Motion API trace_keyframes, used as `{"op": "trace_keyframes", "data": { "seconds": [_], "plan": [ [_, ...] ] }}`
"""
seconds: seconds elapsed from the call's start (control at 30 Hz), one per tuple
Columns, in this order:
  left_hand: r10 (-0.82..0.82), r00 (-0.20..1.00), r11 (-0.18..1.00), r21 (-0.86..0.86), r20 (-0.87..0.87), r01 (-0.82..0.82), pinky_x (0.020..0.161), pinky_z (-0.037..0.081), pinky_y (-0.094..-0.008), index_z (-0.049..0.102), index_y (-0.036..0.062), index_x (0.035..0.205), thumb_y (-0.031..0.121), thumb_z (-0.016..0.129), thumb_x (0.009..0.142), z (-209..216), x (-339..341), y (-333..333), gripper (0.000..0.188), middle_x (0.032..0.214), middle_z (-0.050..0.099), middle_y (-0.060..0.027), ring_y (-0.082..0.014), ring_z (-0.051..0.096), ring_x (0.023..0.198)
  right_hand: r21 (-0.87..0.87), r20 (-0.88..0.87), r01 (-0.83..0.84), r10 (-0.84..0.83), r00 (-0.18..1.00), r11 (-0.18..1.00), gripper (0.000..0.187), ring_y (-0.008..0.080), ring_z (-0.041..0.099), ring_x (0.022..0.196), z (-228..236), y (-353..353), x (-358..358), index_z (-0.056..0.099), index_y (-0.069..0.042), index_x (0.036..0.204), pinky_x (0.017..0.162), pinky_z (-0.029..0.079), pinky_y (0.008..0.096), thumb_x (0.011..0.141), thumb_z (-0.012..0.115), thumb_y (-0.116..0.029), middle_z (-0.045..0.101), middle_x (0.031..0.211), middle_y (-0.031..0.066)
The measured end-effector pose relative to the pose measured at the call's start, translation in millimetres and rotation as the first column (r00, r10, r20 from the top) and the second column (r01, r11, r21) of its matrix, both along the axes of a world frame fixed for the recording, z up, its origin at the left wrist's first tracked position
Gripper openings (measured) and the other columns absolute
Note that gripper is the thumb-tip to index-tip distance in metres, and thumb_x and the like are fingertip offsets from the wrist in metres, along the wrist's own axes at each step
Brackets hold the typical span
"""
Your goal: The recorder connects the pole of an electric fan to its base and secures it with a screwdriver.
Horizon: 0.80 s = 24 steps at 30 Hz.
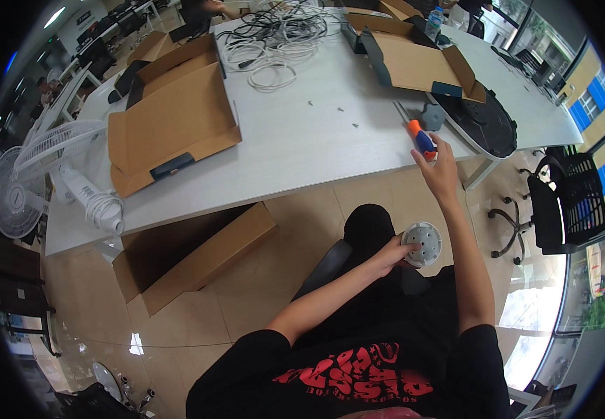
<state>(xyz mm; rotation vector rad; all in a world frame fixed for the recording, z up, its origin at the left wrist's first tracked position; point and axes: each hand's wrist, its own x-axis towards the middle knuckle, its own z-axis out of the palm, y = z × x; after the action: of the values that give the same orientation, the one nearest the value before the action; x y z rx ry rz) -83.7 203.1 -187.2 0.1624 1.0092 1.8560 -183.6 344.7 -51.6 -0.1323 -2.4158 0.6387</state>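
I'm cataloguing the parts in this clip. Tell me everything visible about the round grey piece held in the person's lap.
The round grey piece is a disc-shaped part, light grey and plastic by its look, with a raised rim and several small holes across its flat face. It is tilted so the face points up toward the camera. It sits over the person's lap, below the table's edge, gripped at its left side by the left hand. Its underside is hidden. Nothing else touches it; the right hand is up at the table.

Right hand reaches forward, grip closed; left hand clasps low.
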Motion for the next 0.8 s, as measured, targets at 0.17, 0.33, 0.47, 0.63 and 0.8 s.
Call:
{"op": "trace_keyframes", "data": {
  "seconds": [0.17, 0.33, 0.47, 0.63, 0.8],
  "plan": [
    [0.106, 0.994, 0.994, 0.009, 0.005, -0.106, 0.083, 0.066, -0.0407, 0.049, 0.0049, 0.141, 0.018, 0.066, 0.099, -2.9, 3.0, -33.3, 0.046, 0.125, 0.063, -0.0105, -0.0225, 0.07, 0.107, 0.199, -0.008, 0.091, -0.091, 0.996, 0.976, 0.049, 0.0302, 0.067, 0.094, -25.6, 14.1, -30.5, 0.065, -0.007, 0.127, 0.079, 0.053, 0.0394, 0.088, 0.08, -0.032, 0.07, 0.098, 0.0146],
    [0.216, 0.976, 0.975, 0.048, 0.015, -0.217, 0.086, 0.065, -0.0424, 0.049, 0.0048, 0.141, 0.019, 0.067, 0.099, -5.2, 10.1, -65.3, 0.048, 0.127, 0.063, -0.0106, -0.0223, 0.07, 0.109, -0.636, -0.162, -0.129, 0.032, 0.986, 0.761, 0.04, 0.0213, 0.072, 0.095, -36.9, 18.3, -34.7, 0.061, -0.002, 0.124, 0.081, 0.054, 0.0301, 0.095, 0.075, -0.026, 0.069, 0.106, 0.0112],
    [0.319, 0.948, 0.946, 0.049, 0.017, -0.319, 0.088, 0.064, -0.0444, 0.049, 0.005, 0.141, 0.019, 0.068, 0.099, -3.7, 19.6, -89.7, 0.048, 0.129, 0.062, -0.0111, -0.0234, 0.069, 0.11, -0.862, -0.28, -0.295, 0.096, 0.955, 0.414, 0.041, 0.0247, 0.073, 0.102, -35.9, 6.6, -18.0, 0.051, 0.0, 0.128, 0.088, 0.057, 0.0313, 0.099, 0.07, -0.022, 0.066, 0.115, 0.0148],
    [0.429, 0.903, 0.902, 0.046, 0.037, -0.43, 0.087, 0.064, -0.0453, 0.05, 0.0035, 0.137, 0.018, 0.068, 0.098, -2.5, 34.2, -114.0, 0.045, 0.127, 0.062, -0.0119, -0.025, 0.069, 0.11, -0.829, -0.195, -0.272, 0.203, 0.96, 0.489, 0.039, 0.0255, 0.073, 0.105, -32.6, -4.1, -9.3, 0.052, 0.0, 0.128, 0.09, 0.057, 0.031, 0.1, 0.068, -0.022, 0.066, 0.114, 0.0157],
    [0.518, 0.854, 0.852, 0.064, 0.037, -0.52, 0.088, 0.064, -0.0458, 0.05, 0.0029, 0.136, 0.017, 0.068, 0.098, -1.6, 46.9, -135.7, 0.045, 0.125, 0.064, -0.0127, -0.0251, 0.069, 0.11, -0.79, -0.173, -0.267, 0.217, 0.961, 0.553, 0.036, 0.0232, 0.073, 0.101, -33.5, -2.5, -16.2, 0.055, 0.001, 0.124, 0.088, 0.056, 0.0289, 0.1, 0.068, -0.023, 0.066, 0.11, 0.0128]
  ]
}}
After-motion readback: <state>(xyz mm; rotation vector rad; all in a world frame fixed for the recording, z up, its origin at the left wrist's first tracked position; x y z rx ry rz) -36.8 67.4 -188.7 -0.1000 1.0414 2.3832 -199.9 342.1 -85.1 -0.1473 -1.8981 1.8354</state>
